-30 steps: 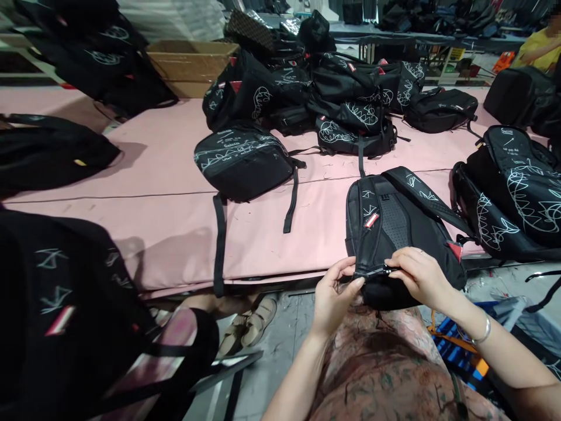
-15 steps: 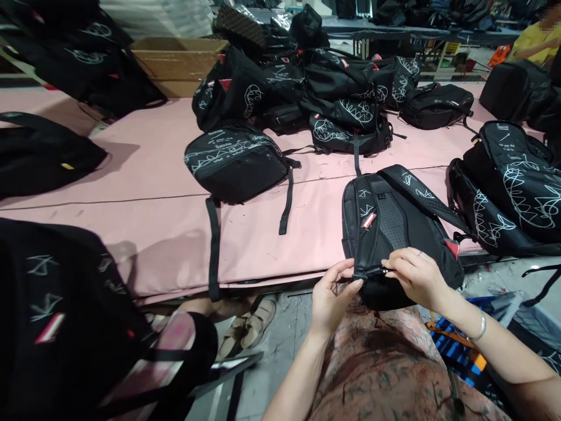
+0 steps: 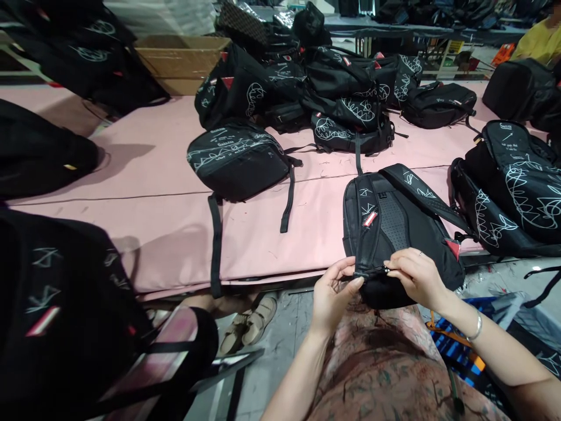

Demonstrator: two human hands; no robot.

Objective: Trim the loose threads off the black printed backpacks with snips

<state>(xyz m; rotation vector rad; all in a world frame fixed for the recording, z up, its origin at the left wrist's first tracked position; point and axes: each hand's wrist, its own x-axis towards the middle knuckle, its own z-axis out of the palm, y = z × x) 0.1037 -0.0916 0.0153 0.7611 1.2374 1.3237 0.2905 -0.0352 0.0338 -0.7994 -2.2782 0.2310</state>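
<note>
A black backpack [image 3: 394, 228] lies back side up at the table's near edge, its padded shoulder strap [image 3: 367, 234] marked with white line drawings and a red-and-white tag. My left hand [image 3: 335, 292] grips the lower end of this strap, thumb in front and fingers behind at the bag's bottom left corner. Just to the right, my right hand [image 3: 414, 275] is closed in a pinch on a thin dark strip by the bag's lower edge. A small bright glint shows at its fingertips; what exactly the strip is stays too small to tell.
The pink-covered table [image 3: 170, 234] bears another black backpack [image 3: 236, 161] with hanging straps, and a heap of backpacks [image 3: 346, 99] behind. More backpacks [image 3: 521, 181] stand at right. A large black bag [image 3: 56, 304] fills the near left. A blue crate [image 3: 456, 333] is below right. A co-worker's yellow sleeve [image 3: 534, 44] shows far right.
Both hands keep their grip in nearly the same place on the backpack. The view has shifted slightly, and the black bag at the far left has moved a little left.
</note>
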